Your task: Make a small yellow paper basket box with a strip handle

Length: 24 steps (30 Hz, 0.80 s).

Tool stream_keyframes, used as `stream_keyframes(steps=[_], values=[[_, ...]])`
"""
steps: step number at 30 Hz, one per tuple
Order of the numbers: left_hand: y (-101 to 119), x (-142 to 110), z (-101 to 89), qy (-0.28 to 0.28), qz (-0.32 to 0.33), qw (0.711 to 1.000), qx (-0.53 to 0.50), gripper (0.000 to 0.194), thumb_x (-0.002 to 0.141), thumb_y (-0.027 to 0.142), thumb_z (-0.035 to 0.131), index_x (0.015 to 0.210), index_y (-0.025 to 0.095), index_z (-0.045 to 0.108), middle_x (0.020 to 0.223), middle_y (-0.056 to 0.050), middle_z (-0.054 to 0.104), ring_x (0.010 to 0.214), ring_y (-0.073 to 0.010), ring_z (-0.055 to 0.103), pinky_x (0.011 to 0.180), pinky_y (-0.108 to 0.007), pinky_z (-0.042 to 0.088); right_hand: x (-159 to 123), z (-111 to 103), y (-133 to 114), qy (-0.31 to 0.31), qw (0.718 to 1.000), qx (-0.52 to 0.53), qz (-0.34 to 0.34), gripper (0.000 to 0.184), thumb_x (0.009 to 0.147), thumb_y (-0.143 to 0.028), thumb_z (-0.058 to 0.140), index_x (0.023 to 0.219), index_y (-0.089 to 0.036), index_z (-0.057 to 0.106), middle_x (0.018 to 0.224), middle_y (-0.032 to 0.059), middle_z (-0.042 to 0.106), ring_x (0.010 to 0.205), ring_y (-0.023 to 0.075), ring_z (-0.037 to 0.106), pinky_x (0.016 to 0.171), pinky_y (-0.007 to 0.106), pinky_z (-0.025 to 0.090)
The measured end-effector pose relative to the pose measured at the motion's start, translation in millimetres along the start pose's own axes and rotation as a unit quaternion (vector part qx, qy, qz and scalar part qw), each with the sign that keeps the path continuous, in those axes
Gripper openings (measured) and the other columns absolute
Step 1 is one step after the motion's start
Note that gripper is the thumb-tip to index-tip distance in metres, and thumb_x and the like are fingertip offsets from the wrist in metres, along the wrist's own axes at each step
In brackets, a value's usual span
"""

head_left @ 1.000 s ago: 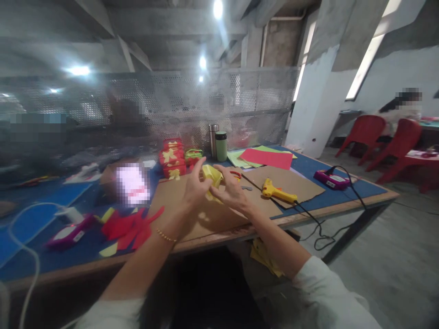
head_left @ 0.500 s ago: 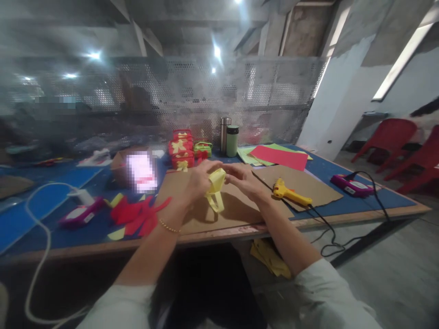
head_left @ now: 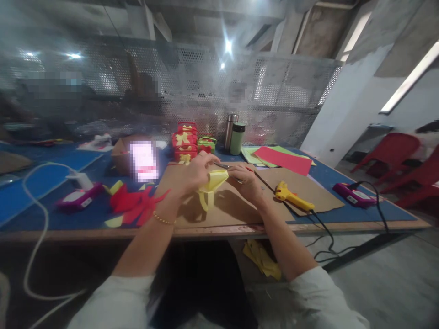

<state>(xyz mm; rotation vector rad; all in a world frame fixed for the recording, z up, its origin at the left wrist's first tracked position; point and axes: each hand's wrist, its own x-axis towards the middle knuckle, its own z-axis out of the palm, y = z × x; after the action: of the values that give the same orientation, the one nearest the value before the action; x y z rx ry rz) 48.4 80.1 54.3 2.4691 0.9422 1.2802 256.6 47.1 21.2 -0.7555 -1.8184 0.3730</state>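
Observation:
A small yellow paper basket (head_left: 216, 180) is held tilted above a brown cardboard sheet (head_left: 236, 214), its strip handle hanging down towards me. My left hand (head_left: 195, 172) grips its left side, some fingers hidden behind the paper. At the basket's right corner, my right hand (head_left: 247, 182) pinches the edge with bent fingers. Just behind the hands lie scissors (head_left: 249, 169) with red handles, partly covered. To the right rests a yellow hot glue gun (head_left: 291, 196) on another cardboard piece.
Red paper scraps (head_left: 130, 203) lie left, beside a purple box (head_left: 77, 198) with a white cable and a lit phone (head_left: 144, 161). Behind are stacked red paper boxes (head_left: 185, 141), a green box (head_left: 206, 145), a green bottle (head_left: 237, 139) and coloured sheets (head_left: 283, 160).
The basket has turned in my hands so its handle hangs downward, then shifted slightly left. My right fingers have moved onto its right corner. The view has swung right.

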Motion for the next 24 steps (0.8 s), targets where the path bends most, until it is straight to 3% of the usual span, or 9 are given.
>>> stream_keyframes(steps=[5,8,11,17,24], values=[[6.1,-3.0,-5.7,-0.008,0.022,0.999,0.023,0.01,0.085,0.017,0.066,0.086,0.019,0.076,0.084,-0.003,0.068,0.072,-0.016,0.059,0.066,-0.029,0.047,-4.1,-0.8,-5.2,0.029,0.996,0.064,0.052,0.026,0.088,-0.052,0.074,0.097,-0.029,0.083,0.084,0.0038,0.074,0.074,0.02,0.063,0.073,0.037,0.055],[13.5,-5.4,-3.3,-0.001,0.063,0.996,0.061,0.013,0.088,0.014,0.064,0.08,0.018,0.075,0.084,-0.005,0.069,0.074,-0.0164,0.059,0.071,-0.031,0.047,-5.5,-0.4,-9.8,0.052,0.986,0.133,0.086,0.034,0.088,-0.058,0.073,0.098,-0.027,0.083,0.078,0.0022,0.071,0.066,0.0171,0.061,0.063,0.033,0.054],[18.4,-6.3,0.7,-0.004,0.094,0.988,0.121,0.019,0.092,0.013,0.06,0.083,0.018,0.075,0.087,-0.006,0.069,0.08,-0.0183,0.061,0.079,-0.034,0.047,-4.7,1.9,-14.0,0.037,0.974,0.188,0.12,0.038,0.083,-0.061,0.077,0.098,-0.026,0.083,0.074,0.0007,0.07,0.059,0.0152,0.06,0.056,0.032,0.055],[15.0,-3.4,5.0,-0.023,0.127,0.972,0.198,0.024,0.096,0.013,0.053,0.091,0.018,0.076,0.085,-0.006,0.065,0.083,-0.0206,0.059,0.083,-0.037,0.043,-3.3,5.9,-14.1,0.016,0.957,0.239,0.165,0.038,0.074,-0.059,0.086,0.092,-0.025,0.082,0.081,0.0013,0.075,0.06,0.0141,0.061,0.059,0.032,0.058],[11.4,-2.0,4.9,-0.012,0.144,0.963,0.228,0.017,0.092,0.013,0.058,0.083,0.018,0.072,0.085,-0.006,0.064,0.083,-0.0212,0.059,0.083,-0.038,0.041,-2.9,7.4,-7.9,0.009,0.943,0.277,0.184,0.035,0.067,-0.049,0.094,0.088,-0.025,0.081,0.087,0.0024,0.076,0.072,0.0164,0.063,0.066,0.032,0.056]])
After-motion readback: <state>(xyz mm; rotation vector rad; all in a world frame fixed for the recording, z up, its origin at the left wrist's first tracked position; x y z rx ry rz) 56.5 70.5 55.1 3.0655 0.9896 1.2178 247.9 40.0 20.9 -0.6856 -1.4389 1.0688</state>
